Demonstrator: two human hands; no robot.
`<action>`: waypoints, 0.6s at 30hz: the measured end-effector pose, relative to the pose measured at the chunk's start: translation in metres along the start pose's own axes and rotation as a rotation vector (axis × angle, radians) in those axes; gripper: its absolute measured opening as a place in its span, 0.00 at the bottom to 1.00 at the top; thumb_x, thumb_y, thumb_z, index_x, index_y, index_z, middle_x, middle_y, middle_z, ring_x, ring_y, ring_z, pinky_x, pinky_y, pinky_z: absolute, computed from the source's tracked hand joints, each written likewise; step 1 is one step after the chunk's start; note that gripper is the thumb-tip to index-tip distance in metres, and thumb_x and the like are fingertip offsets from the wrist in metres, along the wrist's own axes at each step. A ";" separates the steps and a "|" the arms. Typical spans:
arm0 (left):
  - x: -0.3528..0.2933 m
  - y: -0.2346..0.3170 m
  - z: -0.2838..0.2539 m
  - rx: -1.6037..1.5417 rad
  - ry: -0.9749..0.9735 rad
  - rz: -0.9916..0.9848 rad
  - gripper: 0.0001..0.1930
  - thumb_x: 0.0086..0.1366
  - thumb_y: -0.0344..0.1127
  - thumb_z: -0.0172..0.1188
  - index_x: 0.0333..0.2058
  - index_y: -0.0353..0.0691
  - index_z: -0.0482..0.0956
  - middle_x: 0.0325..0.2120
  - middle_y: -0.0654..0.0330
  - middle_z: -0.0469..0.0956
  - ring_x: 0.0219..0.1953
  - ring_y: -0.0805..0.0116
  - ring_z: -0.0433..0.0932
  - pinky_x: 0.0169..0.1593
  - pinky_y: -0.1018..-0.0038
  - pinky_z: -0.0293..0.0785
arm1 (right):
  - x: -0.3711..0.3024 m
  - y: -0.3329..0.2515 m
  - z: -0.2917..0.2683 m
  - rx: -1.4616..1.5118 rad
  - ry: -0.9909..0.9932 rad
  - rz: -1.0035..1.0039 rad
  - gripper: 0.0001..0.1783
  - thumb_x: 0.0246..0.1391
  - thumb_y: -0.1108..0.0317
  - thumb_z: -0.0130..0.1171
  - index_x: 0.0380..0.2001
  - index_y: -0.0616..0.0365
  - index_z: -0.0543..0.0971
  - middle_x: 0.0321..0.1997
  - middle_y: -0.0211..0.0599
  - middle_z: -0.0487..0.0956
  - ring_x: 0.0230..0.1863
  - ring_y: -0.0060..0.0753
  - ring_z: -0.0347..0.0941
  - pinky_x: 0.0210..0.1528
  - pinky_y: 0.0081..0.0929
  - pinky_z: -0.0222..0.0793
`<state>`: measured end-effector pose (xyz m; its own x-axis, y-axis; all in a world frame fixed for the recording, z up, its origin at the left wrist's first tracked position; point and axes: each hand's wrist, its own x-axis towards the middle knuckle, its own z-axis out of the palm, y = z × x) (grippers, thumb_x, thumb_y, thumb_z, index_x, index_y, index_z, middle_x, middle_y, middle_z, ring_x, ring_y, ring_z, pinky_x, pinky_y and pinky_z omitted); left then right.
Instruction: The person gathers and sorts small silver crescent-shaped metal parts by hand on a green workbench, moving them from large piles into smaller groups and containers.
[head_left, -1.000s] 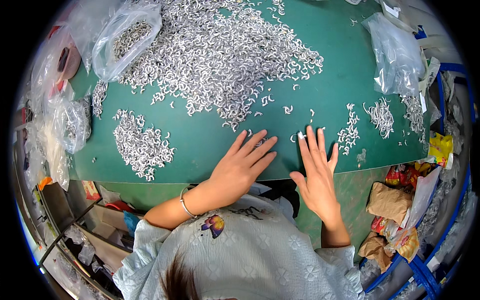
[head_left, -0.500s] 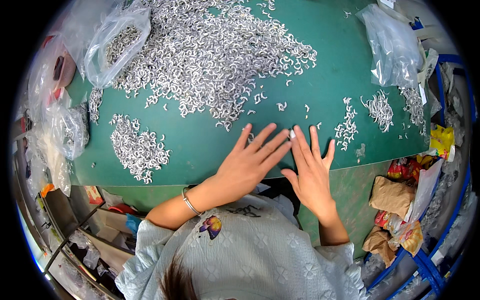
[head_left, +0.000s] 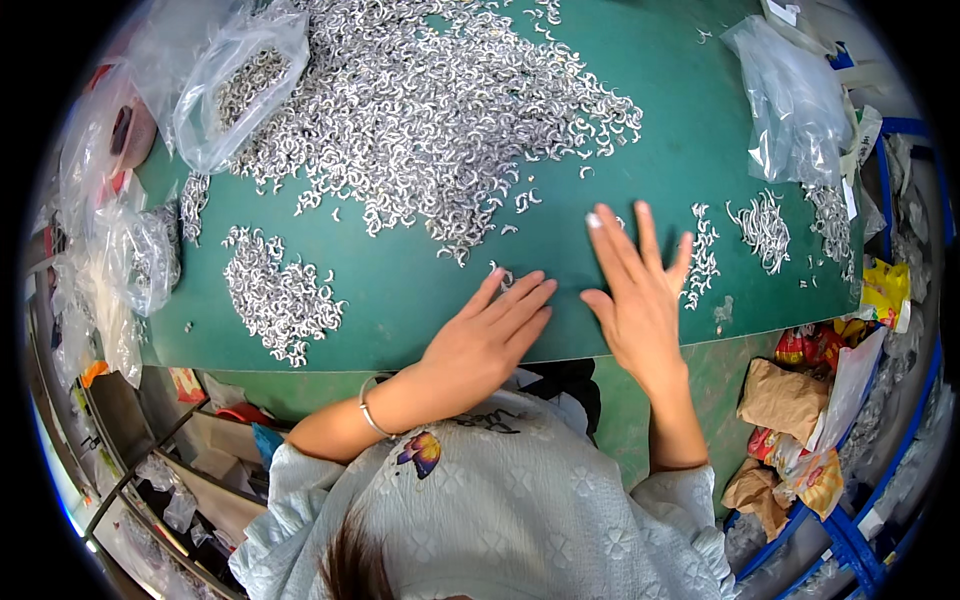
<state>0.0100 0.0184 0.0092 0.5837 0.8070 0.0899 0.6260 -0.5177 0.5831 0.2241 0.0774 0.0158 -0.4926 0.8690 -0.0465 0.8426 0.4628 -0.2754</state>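
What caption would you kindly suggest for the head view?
Left hand and right hand over a green table, near heaped curved silvery pieces.

Can't make out any words here tbh. There's dark squiggly lettering [head_left: 488, 421] on the pale blue textured fabric shirt [head_left: 500, 500], plus small dark marks on a whitish flat strip [head_left: 868, 138] far right, too tiny to read.

Workshop: green worktable [head_left: 690, 110], heaped silvery curved pieces [head_left: 430, 125], blue-framed rack [head_left: 853, 550], probably, at side.

Bright light, glare on a clear bag [head_left: 785, 105], fisheye-bent edges
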 end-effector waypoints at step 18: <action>-0.047 -0.005 -0.011 -0.036 0.154 -0.232 0.23 0.52 0.18 0.57 0.49 0.37 0.77 0.58 0.53 0.71 0.63 0.51 0.67 0.66 0.47 0.54 | -0.034 -0.044 0.010 0.177 -0.174 -0.109 0.42 0.44 0.52 0.67 0.62 0.54 0.69 0.74 0.31 0.57 0.76 0.54 0.42 0.63 0.79 0.32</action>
<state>-0.0260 -0.0141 0.0110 0.3395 0.9379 0.0710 0.7132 -0.3060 0.6306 0.2014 0.0261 0.0202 -0.6208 0.7659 -0.1672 0.7390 0.5005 -0.4510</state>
